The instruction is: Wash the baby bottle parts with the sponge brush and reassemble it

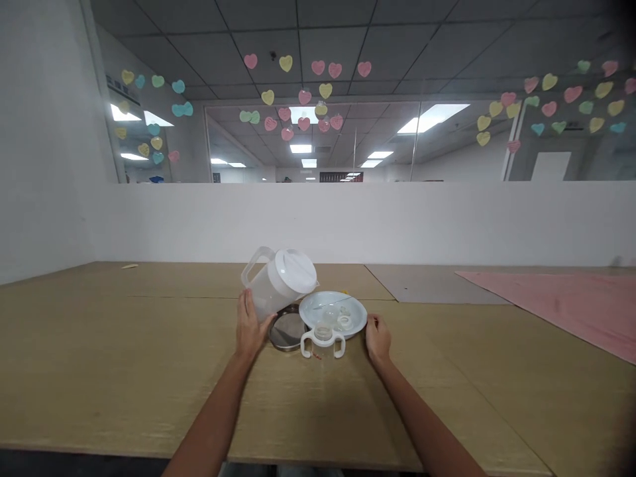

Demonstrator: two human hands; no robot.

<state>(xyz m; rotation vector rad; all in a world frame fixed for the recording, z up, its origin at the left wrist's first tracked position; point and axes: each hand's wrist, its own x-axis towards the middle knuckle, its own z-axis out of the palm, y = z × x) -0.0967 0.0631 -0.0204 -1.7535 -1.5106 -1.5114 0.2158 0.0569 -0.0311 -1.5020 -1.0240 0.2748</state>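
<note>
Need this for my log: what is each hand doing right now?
Left hand: holding a plastic pitcher, tilted.
Right hand: at the white plate's rim, grip unclear.

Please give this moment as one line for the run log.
left hand: holds tilted white plastic pitcher | right hand: at white plate rim | near plate: two-handled clear cup

Neither pitcher (281, 285) nor paper hearts (304, 123) show readable text.

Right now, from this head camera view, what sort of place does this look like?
Probably an office or shared workroom, not a home: a grey tiled suspended ceiling with white rectangular ceiling lights, a glass partition dotted with pastel paper hearts, and a long tan laminate desk.
</note>
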